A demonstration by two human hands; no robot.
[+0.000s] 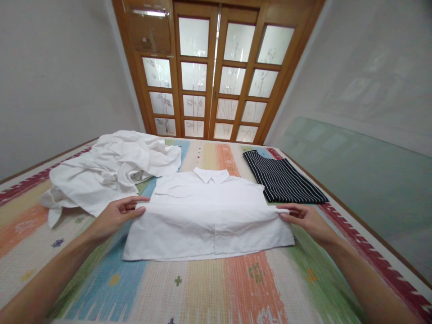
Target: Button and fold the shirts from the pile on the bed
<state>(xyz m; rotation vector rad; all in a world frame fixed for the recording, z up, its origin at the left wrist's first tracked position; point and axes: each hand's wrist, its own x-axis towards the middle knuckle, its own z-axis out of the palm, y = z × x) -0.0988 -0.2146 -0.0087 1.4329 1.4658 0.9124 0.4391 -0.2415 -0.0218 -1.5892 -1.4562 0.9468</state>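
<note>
A white collared shirt (216, 225) lies in front of me, its collar pointing away toward the doors. Across its middle runs a raised crease, pinched at both ends. My left hand (126, 208) is closed on the left end of that crease, thumb below and fingers above. On the opposite side, my right hand (297, 215) grips the right end in the same way. The lower part of the shirt hangs down toward me and its hem rests on the cloth.
A rumpled heap of white clothing (111, 168) lies to the left. Folded black-and-white striped fabric (286, 177) sits to the right. Everything rests on a colourful striped cover (168, 288). Wooden doors with frosted panes (209, 76) stand beyond, and a pale green panel (354, 175) borders the right side.
</note>
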